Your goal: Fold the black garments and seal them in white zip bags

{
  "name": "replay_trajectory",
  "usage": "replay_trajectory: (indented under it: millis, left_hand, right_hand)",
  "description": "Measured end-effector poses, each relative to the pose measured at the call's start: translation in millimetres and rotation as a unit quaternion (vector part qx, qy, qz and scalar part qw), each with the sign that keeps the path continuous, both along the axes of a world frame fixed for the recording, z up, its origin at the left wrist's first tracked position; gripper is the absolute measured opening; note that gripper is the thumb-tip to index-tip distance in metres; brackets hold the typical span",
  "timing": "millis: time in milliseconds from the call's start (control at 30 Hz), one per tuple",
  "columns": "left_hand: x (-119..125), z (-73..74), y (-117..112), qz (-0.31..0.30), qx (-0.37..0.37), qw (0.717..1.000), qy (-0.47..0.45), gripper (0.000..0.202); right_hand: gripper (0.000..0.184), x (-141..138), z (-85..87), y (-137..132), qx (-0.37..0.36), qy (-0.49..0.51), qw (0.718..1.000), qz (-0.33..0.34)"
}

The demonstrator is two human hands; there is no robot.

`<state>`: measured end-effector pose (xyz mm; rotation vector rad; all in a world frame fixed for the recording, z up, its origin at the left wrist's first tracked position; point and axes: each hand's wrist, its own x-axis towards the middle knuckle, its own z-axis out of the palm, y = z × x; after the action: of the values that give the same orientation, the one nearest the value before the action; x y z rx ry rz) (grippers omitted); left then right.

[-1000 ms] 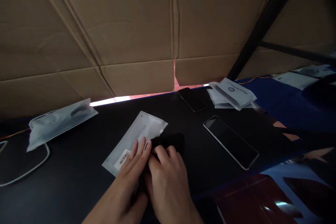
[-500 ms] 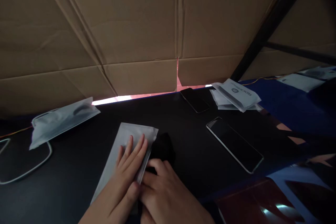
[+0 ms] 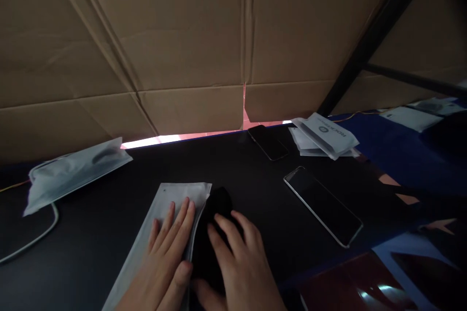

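Note:
My left hand [image 3: 166,250] lies flat with its fingers spread on a long frosted plastic pouch [image 3: 182,190], pressing it to the black tabletop. Right beside the pouch's right edge is a soft black item [image 3: 219,199], maybe cloth or a bag; its exact kind is unclear. My right hand [image 3: 242,257] rests on this black item, fingers apart and slightly bent, with the thumb low near the left hand's thumb. Part of the black item is hidden under the right hand.
A phone [image 3: 324,206] in a clear case lies to the right, with a darker phone [image 3: 268,142] behind it. White printed pouches [image 3: 324,135] are stacked at the back right. A filled frosted pouch [image 3: 78,170] and white cable [image 3: 40,235] lie left. Cardboard [image 3: 182,34] stands behind.
My right hand has opened from its curled pose and now spreads over the black item, more of which shows. The left hand stays flat on the pouch. The view has shifted slightly.

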<state>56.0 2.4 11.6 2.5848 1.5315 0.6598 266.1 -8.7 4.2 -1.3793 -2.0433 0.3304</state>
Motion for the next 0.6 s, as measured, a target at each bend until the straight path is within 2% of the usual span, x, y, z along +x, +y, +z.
replay_trajectory:
  millis: [133,200,267,367,433,467,533,600]
  left_hand:
    - [2.5,3.4,-0.5,-0.013,-0.033,0.998,-0.053,0.062]
    - [0.5,5.3,0.4,-0.038,-0.056,0.995,-0.075,0.063]
    - [-0.6,6.6,2.4,-0.077,-0.061,0.992,-0.076,0.068]
    - [2.9,9.0,5.8,-0.122,-0.035,0.991,-0.034,0.079]
    - [6.1,12.2,6.6,-0.12,-0.027,0.992,-0.012,0.084]
    - [6.5,14.0,6.4,-0.109,-0.039,0.993,-0.011,0.083]
    - [3.3,16.0,5.2,-0.071,-0.068,0.995,-0.023,0.074]
    - [-4.8,14.0,3.9,-0.031,-0.069,0.997,-0.031,0.065]
  right_hand:
    - [0.027,7.9,11.4,7.1,-0.002,0.012,0.988,0.151]
    - [0.02,10.6,18.2,11.0,-0.002,0.021,0.982,0.19]
    - [0.02,8.2,19.8,13.0,-0.018,0.023,0.983,0.181]
    - [0.033,-4.3,13.7,12.4,-0.022,0.026,0.996,0.083]
    - [0.047,-12.0,11.0,11.1,-0.03,0.028,0.999,0.023]
    - [0.05,-13.8,11.8,10.7,-0.043,0.028,0.998,0.019]
    - [0.047,-12.0,17.3,10.8,-0.08,0.033,0.994,0.072]
    - [0.036,-5.0,25.2,11.9,-0.103,0.049,0.979,0.169]
